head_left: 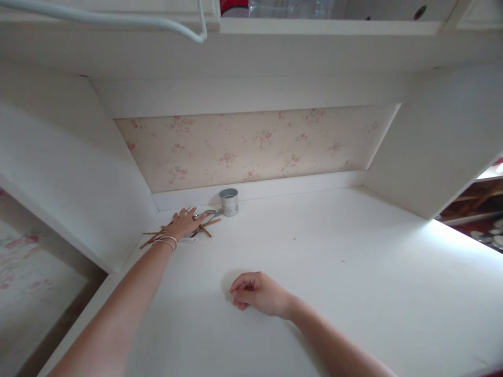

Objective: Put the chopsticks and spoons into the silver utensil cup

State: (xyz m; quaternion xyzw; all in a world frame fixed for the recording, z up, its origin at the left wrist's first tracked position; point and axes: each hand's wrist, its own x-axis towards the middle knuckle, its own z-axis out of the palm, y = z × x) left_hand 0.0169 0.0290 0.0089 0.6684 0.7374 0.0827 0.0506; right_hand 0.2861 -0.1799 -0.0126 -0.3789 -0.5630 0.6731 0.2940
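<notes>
My left hand reaches to the back left of the white counter, with its fingers spread over a pile of wooden chopsticks and metal spoons. The palm hides part of the pile, and a white handle pokes out below it. Two thin bracelets circle that wrist. Just right of the pile, a grey metal utensil holder with small holes stands upright against the back edge. Nearer to me, my right hand rests on the counter with its fingers curled in, and nothing shows between them.
The white counter has a few tiny specks on it. Side panels enclose it left and right, and a cabinet overhangs the back. A white rod or cable crosses at the top left. Floral wallpaper lines the back.
</notes>
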